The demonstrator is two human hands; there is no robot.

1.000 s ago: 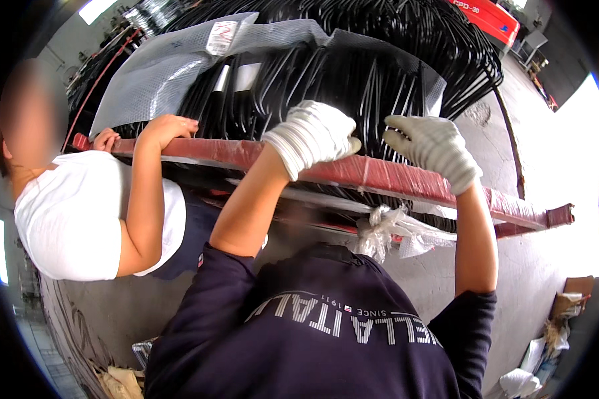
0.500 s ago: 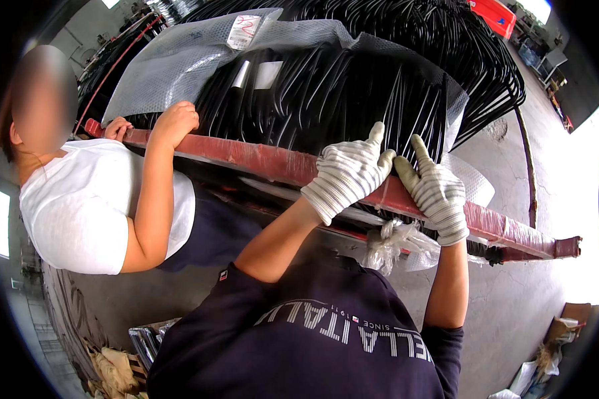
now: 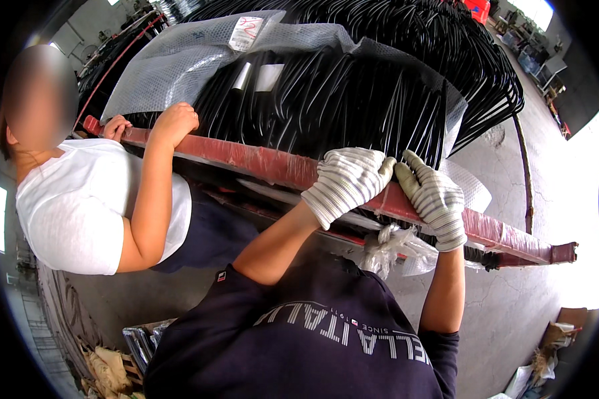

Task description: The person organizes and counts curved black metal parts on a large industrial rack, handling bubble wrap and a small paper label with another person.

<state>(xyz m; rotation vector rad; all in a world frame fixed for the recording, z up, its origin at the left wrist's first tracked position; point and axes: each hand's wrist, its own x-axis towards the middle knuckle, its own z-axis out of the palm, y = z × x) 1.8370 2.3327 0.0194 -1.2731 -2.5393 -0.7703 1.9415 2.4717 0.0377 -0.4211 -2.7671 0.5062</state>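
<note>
The row of black rods [image 3: 406, 113] lies just beyond my grip, its long axis running left to right while single rods run away from me. My left hand [image 3: 353, 183] and right hand [image 3: 439, 201], both gloved, lie almost thumb to thumb at the row's near edge, right of its middle and about equally near. Fingers bend toward the rods; whether they clasp any, I cannot tell. The red rail [image 3: 239, 156] crosses beneath both hands, slanting nearer me rightward.
</note>
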